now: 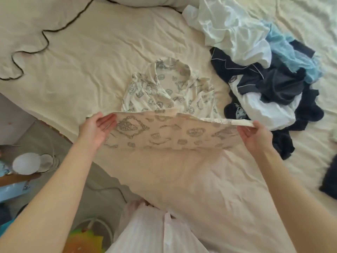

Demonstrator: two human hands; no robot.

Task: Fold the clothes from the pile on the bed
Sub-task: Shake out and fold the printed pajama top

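1. Now both hands — left hand [99,127], right hand [254,136] — grip the hem corners of the cream grey-printed shirt [169,99], lifted taut.
2. Right of the shirt lies the mixed clothes pile [264,70] — on the cream sheet [91,57].

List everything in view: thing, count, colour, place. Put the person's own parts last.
printed shirt: one, cream with grey print, bed centre, its hem lifted by both hands
clothes pile: one heap, white, navy and light blue, to the right of the shirt
dark garment: one, navy, right edge of the bed
bed sheet: one, cream, wrinkled, under everything
cable: one, black, snaking across the upper left of the bed
fan: one, white, on the floor to the left
left hand: gripping the left hem corner
right hand: gripping the right hem corner
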